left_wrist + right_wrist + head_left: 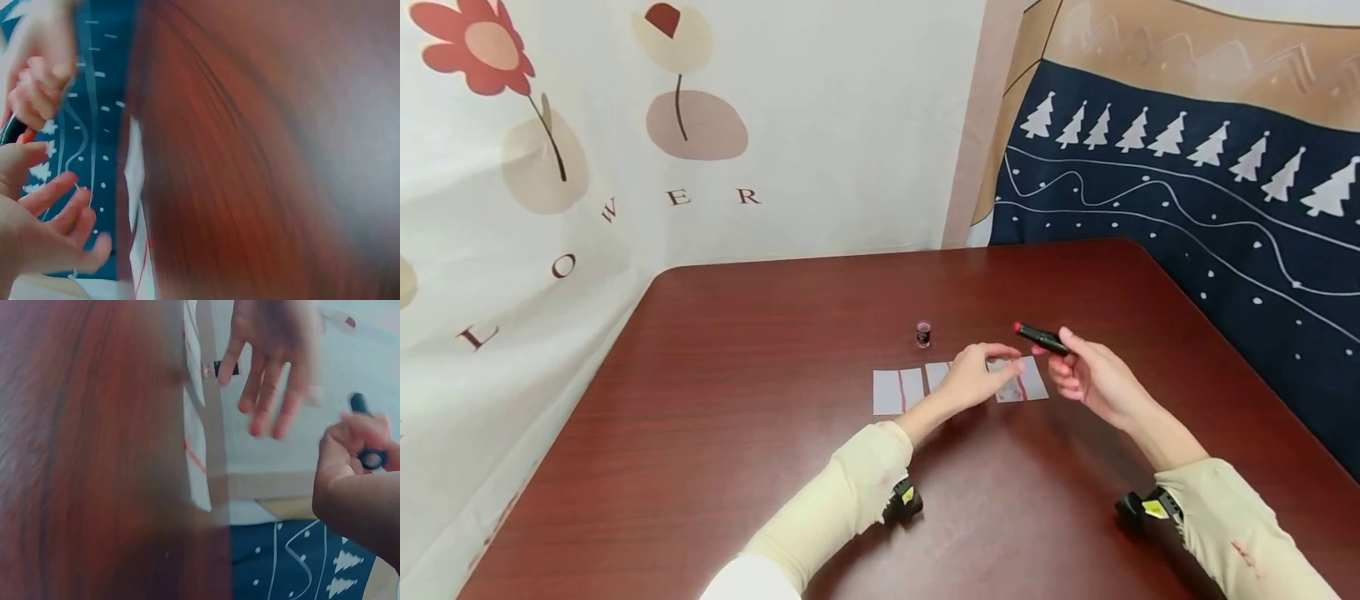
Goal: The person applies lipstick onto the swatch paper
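Observation:
My right hand point(1097, 379) grips a slim black pen-shaped stick point(1041, 337) with a red end, held above the right end of a row of white paper pieces point(886, 392). Red lines run across the papers. Over the middle of that row is my left hand point(973, 375), its fingers loosely extended toward the stick and holding nothing. It covers part of the papers in the head view. The left wrist view shows its fingers point(65, 215) spread apart, below the right hand. Behind the papers stands a small bottle point(923, 335) with a dark label.
The brown wooden table point(737, 433) has rounded far corners. A white cloth with flower prints point(850, 125) hangs behind it and along the left. On the right is a dark blue cloth with white trees point(1150, 200). A camera point(906, 500) is strapped at each wrist.

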Demonstrator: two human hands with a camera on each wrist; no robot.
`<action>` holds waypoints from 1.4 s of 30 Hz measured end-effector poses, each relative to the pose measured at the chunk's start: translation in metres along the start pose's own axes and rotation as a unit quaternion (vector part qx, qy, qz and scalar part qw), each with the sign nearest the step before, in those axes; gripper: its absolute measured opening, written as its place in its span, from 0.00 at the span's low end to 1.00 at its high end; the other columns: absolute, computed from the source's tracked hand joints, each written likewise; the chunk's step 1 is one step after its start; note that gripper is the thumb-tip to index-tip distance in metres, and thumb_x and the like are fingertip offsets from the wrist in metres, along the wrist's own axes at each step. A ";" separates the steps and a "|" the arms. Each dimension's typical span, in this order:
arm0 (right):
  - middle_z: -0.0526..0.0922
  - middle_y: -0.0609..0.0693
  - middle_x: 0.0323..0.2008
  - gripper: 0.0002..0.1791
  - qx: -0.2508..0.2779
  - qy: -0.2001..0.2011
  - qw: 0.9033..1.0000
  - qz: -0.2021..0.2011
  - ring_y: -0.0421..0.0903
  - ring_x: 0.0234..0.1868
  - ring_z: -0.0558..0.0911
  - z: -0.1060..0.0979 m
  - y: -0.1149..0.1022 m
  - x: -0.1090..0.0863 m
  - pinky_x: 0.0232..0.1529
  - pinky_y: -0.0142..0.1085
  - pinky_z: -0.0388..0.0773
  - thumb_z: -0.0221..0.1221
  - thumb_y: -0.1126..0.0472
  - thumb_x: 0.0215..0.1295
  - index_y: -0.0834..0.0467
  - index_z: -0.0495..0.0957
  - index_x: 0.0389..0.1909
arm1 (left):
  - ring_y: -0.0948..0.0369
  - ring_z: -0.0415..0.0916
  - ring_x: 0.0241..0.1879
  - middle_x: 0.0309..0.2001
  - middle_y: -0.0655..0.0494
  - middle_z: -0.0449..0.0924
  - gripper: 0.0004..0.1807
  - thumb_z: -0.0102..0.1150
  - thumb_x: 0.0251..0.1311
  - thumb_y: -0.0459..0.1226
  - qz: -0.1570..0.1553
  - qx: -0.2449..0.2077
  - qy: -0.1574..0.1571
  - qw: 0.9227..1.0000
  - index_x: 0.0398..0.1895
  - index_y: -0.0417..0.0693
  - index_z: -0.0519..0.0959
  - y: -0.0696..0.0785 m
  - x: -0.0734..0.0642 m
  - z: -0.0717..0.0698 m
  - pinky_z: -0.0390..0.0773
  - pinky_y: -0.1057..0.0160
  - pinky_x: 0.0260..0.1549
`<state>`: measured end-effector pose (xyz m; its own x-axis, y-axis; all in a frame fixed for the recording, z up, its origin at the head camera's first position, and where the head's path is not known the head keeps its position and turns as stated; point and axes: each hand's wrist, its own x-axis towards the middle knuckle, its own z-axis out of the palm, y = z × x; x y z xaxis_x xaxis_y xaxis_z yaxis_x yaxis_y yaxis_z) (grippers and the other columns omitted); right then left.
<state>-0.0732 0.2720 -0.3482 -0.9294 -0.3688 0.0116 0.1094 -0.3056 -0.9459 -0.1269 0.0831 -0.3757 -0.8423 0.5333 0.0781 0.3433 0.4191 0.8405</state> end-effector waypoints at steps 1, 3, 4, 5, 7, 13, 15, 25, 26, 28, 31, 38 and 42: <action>0.64 0.49 0.19 0.26 0.001 -0.006 1.000 -0.017 0.41 0.17 0.58 0.003 -0.001 0.004 0.17 0.29 0.54 0.32 0.55 0.76 0.62 0.78 0.39 | 0.64 0.72 0.49 0.47 0.59 0.80 0.18 0.57 0.60 0.46 -0.013 -0.092 0.003 0.996 0.51 0.49 0.80 0.004 0.000 -0.002 0.70 0.61 0.47; 0.57 0.50 0.18 0.28 0.007 -0.018 0.999 -0.043 0.44 0.16 0.53 0.010 -0.001 0.011 0.17 0.32 0.48 0.29 0.54 0.77 0.62 0.76 0.33 | 0.64 0.74 0.48 0.48 0.57 0.80 0.19 0.57 0.62 0.43 -0.036 -0.255 0.005 0.966 0.54 0.46 0.78 0.012 -0.001 -0.004 0.71 0.58 0.48; 0.55 0.51 0.17 0.28 0.006 -0.020 0.999 -0.050 0.44 0.16 0.51 0.014 -0.001 0.014 0.17 0.33 0.46 0.28 0.53 0.77 0.61 0.74 0.30 | 0.65 0.73 0.49 0.50 0.56 0.79 0.20 0.56 0.62 0.42 -0.044 -0.314 0.005 0.948 0.56 0.46 0.76 0.016 -0.002 -0.004 0.69 0.55 0.50; 0.53 0.51 0.17 0.28 0.005 -0.017 0.999 -0.051 0.45 0.16 0.50 0.017 -0.001 0.017 0.17 0.33 0.45 0.28 0.52 0.76 0.60 0.72 0.27 | 0.65 0.72 0.51 0.52 0.57 0.78 0.20 0.55 0.63 0.41 -0.045 -0.357 0.004 0.933 0.58 0.47 0.75 0.021 -0.002 -0.003 0.67 0.54 0.52; 0.52 0.50 0.15 0.28 -0.005 0.002 0.999 -0.047 0.45 0.15 0.49 0.023 0.000 0.019 0.17 0.33 0.44 0.29 0.50 0.76 0.58 0.69 0.21 | 0.66 0.71 0.53 0.55 0.57 0.76 0.21 0.54 0.64 0.39 -0.024 -0.406 0.000 0.913 0.61 0.47 0.72 0.028 -0.002 0.000 0.64 0.53 0.55; 0.51 0.49 0.14 0.28 -0.014 0.037 0.998 -0.042 0.43 0.15 0.48 0.031 0.003 0.015 0.16 0.33 0.43 0.33 0.48 0.75 0.57 0.67 0.18 | 0.68 0.72 0.52 0.54 0.59 0.76 0.20 0.50 0.67 0.39 0.027 -0.436 0.031 0.899 0.62 0.53 0.73 0.039 -0.002 0.014 0.64 0.67 0.54; 0.51 0.49 0.14 0.28 -0.008 0.029 0.999 -0.040 0.43 0.14 0.48 0.031 0.005 0.014 0.16 0.32 0.43 0.33 0.49 0.75 0.57 0.68 0.19 | 0.68 0.73 0.51 0.53 0.56 0.77 0.19 0.50 0.67 0.39 0.028 -0.443 0.047 0.895 0.60 0.49 0.74 0.038 -0.004 0.019 0.65 0.67 0.53; 0.57 0.46 0.13 0.27 -0.009 0.009 0.999 -0.046 0.41 0.14 0.52 0.034 0.009 0.016 0.16 0.32 0.44 0.33 0.54 0.76 0.57 0.70 0.18 | 0.68 0.74 0.47 0.53 0.40 0.76 0.18 0.45 0.69 0.36 0.084 -0.434 0.090 0.892 0.53 0.32 0.75 0.047 -0.016 0.015 0.68 0.65 0.52; 0.58 0.46 0.14 0.27 -0.008 0.011 0.999 -0.046 0.41 0.14 0.52 0.034 0.009 0.016 0.16 0.32 0.44 0.34 0.54 0.76 0.57 0.71 0.19 | 0.68 0.74 0.47 0.53 0.40 0.76 0.18 0.45 0.69 0.36 0.085 -0.435 0.093 0.892 0.53 0.31 0.75 0.050 -0.019 0.013 0.68 0.65 0.52; 0.59 0.46 0.14 0.26 -0.003 0.013 0.999 -0.047 0.42 0.15 0.52 0.034 0.009 0.016 0.17 0.31 0.45 0.34 0.54 0.76 0.57 0.72 0.20 | 0.68 0.74 0.46 0.52 0.40 0.76 0.18 0.45 0.69 0.36 0.085 -0.435 0.098 0.891 0.53 0.30 0.75 0.053 -0.022 0.012 0.68 0.65 0.51; 0.60 0.46 0.14 0.26 -0.004 0.013 0.999 -0.051 0.42 0.15 0.53 0.034 0.011 0.014 0.16 0.30 0.47 0.35 0.54 0.76 0.57 0.73 0.21 | 0.68 0.74 0.46 0.52 0.40 0.76 0.18 0.45 0.69 0.36 0.082 -0.448 0.100 0.885 0.53 0.30 0.75 0.053 -0.023 0.014 0.68 0.65 0.52; 0.61 0.47 0.15 0.24 -0.013 0.000 0.998 -0.059 0.41 0.14 0.54 0.035 0.013 0.011 0.16 0.30 0.48 0.34 0.55 0.76 0.62 0.72 0.28 | 0.60 0.73 0.53 0.55 0.41 0.74 0.20 0.38 0.72 0.37 0.103 -0.439 0.119 0.885 0.57 0.34 0.73 0.038 -0.014 0.026 0.68 0.65 0.52; 0.63 0.46 0.16 0.23 -0.042 0.027 0.997 -0.056 0.40 0.15 0.57 0.038 0.016 0.010 0.16 0.30 0.49 0.37 0.56 0.75 0.62 0.71 0.24 | 0.60 0.71 0.56 0.56 0.47 0.75 0.21 0.37 0.72 0.40 0.096 -0.427 0.139 0.888 0.58 0.37 0.73 0.033 -0.013 0.031 0.67 0.65 0.51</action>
<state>-0.0673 0.2305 -0.3513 -0.9520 -0.2883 0.1028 -0.0232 -0.2668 -0.9635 -0.0915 0.1128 -0.3660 -0.9131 0.2832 0.2933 0.1511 -0.4331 0.8886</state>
